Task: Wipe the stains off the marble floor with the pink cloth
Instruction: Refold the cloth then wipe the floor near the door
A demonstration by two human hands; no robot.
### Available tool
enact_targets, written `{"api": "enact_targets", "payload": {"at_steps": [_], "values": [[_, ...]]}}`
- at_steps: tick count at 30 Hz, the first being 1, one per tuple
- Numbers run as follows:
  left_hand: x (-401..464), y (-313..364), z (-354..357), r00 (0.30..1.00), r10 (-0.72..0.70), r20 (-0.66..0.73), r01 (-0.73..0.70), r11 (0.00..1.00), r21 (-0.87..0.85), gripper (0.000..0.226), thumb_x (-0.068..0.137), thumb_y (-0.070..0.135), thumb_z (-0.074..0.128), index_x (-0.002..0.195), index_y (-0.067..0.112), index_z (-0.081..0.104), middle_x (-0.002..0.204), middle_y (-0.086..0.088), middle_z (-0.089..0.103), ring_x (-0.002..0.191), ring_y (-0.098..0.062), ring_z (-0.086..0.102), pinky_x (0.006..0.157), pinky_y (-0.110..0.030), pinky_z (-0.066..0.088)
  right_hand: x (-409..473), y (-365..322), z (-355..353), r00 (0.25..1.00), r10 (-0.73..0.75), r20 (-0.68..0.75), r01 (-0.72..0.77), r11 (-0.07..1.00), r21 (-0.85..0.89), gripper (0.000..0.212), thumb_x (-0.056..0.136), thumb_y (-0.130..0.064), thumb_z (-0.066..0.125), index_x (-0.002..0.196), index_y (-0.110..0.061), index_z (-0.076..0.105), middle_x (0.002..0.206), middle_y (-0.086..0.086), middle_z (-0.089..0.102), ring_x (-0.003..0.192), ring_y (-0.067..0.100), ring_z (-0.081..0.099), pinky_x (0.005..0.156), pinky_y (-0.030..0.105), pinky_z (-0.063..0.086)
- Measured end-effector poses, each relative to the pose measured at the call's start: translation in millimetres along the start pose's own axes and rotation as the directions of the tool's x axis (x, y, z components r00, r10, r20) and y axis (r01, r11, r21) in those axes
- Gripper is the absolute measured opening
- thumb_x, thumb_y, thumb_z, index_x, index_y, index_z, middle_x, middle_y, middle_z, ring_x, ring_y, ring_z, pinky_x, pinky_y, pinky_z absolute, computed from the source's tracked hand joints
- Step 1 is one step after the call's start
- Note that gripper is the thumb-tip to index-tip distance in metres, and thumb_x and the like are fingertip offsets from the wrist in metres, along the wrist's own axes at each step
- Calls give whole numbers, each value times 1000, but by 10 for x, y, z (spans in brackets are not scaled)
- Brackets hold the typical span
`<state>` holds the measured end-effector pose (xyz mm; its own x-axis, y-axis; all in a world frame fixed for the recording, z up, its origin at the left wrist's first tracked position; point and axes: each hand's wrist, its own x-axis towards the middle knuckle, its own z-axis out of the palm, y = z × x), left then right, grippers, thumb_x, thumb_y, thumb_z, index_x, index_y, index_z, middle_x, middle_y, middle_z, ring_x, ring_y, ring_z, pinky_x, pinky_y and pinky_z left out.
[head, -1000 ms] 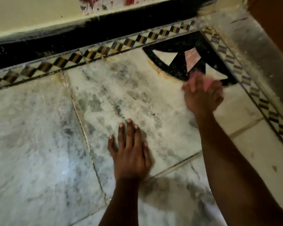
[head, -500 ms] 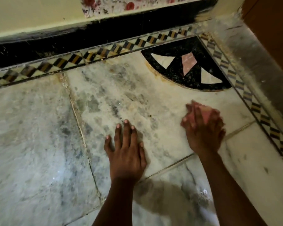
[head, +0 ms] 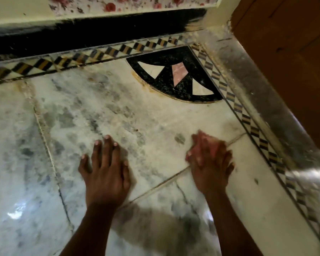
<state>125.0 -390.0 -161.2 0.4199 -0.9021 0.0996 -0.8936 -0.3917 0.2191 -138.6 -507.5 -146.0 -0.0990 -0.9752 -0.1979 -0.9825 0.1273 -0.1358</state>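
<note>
Pressing pink cloth (head: 201, 151) under right hand (head: 210, 167) (blurred), left hand (head: 104, 174) flat on marble floor (head: 118, 111)

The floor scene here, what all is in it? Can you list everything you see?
marble floor: several slabs, white with grey stains, across the view
corner inlay: one, black with white and pink wedges, far right corner
border strip: two runs, black, yellow and white diamonds, along the walls
skirting: one, black, along the far wall
pink cloth: one, under the right hand, blurred
left hand: one, flat on the floor
right hand: one, holds the cloth on the floor
</note>
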Motion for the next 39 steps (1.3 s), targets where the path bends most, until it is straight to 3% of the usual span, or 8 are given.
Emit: {"api": "enact_targets", "payload": {"at_steps": [4,9,12,20,25,29,33,39], "values": [[-8,4,-11,1000,-4,-15,4,1000,-13,65,100,41,40,156,8,49,175,-13,29,159,-38,33,120,-63,21,856,-373,-64,978,211,-5,-208,969,132,79,98,-84,31,165,-57,-1,177,27,-12,160,57,-11,126,72,-4],[-22,-11,-51,1000,-16,-9,16,1000,-20,64,101,42,36,155,9,49,174,-13,32,158,-38,33,120,-63,22,136,-773,197,953,-301,43,303,951,-55,80,91,-86,21,164,-60,-2,178,20,-17,163,49,-14,129,68,-3],[-21,-4,-35,1000,-5,-10,5,1000,-30,62,102,41,37,153,8,50,172,-14,35,157,-39,35,119,-64,23,-622,-175,203,907,-416,62,420,905,-69,79,92,-89,23,163,-63,-1,180,13,-12,165,45,-7,131,66,6],[-26,-42,56,998,21,-64,-24,999,-36,63,99,41,40,152,8,47,170,-16,37,155,-40,35,118,-63,23,32,496,71,982,161,-99,-149,982,112,87,92,-87,39,166,-54,9,176,31,-1,161,56,3,129,69,4],[-35,-42,-46,999,4,-43,-5,1000,-22,65,97,44,38,152,11,48,169,-14,38,153,-40,37,119,-64,26,91,19,151,1000,2,-5,-2,997,75,78,98,-84,31,164,-59,-2,177,24,-14,163,48,-13,130,64,-11],[-79,2,-112,999,39,-15,-40,999,-11,58,96,39,36,142,9,54,157,-16,50,144,-39,47,115,-61,32,-1043,274,356,971,-235,-52,238,970,44,78,90,-86,23,163,-63,5,180,17,-10,165,45,-6,131,63,-1],[-283,9,-150,990,125,-69,-128,991,-48,46,106,40,31,126,13,63,142,-10,61,133,-33,56,109,-54,36,-1431,759,360,996,-65,-54,68,996,55,83,87,-86,19,165,-58,15,180,18,0,164,47,3,129,67,4],[-953,87,-115,984,174,-26,-176,973,-147,62,107,50,34,158,17,45,171,-5,38,151,-32,43,116,-54,33,-885,930,110,994,105,-16,-101,985,142,101,82,-99,24,169,-48,10,175,34,-9,163,51,-11,128,64,-14]]}}
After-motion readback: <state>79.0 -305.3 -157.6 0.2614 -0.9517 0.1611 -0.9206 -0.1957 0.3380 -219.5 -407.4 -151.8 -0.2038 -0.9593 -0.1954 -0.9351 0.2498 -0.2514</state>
